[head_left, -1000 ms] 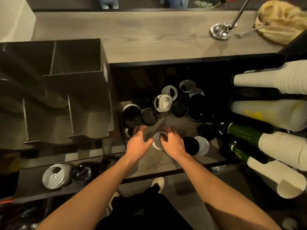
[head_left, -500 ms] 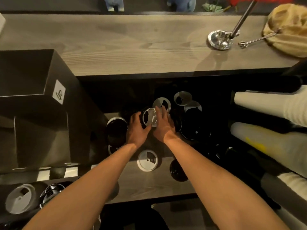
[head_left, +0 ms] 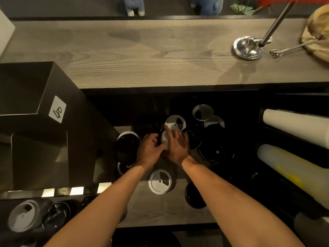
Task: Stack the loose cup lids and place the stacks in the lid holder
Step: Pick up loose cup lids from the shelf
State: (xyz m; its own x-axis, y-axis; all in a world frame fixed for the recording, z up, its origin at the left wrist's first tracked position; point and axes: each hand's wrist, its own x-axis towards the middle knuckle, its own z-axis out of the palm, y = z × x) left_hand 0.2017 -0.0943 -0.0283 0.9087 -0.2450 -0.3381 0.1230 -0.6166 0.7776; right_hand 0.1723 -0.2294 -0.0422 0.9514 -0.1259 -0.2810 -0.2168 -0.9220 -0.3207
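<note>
Dark lower counter (head_left: 151, 209) strewn with loose cup lids, both hands reaching in among them.

Grips a white lid (head_left: 164, 139) with the left hand (head_left: 150, 150), fingers (head_left: 154, 137) curled round its edge, in the middle of the counter. Lays the right hand (head_left: 179, 148) against the same lid, fingers straight and released, forefinger (head_left: 168, 130) touching a second white lid (head_left: 176, 122) just behind. Shows a third white lid (head_left: 160, 181) between the forearms, a large black lid (head_left: 215, 148) just right of the hands, and a small black lid (head_left: 195, 196) nearer. Sets the black lid holder (head_left: 35, 104) at the left, well apart from the gripped lid, and cup stacks (head_left: 293, 127) lying sideways at the right.
</note>
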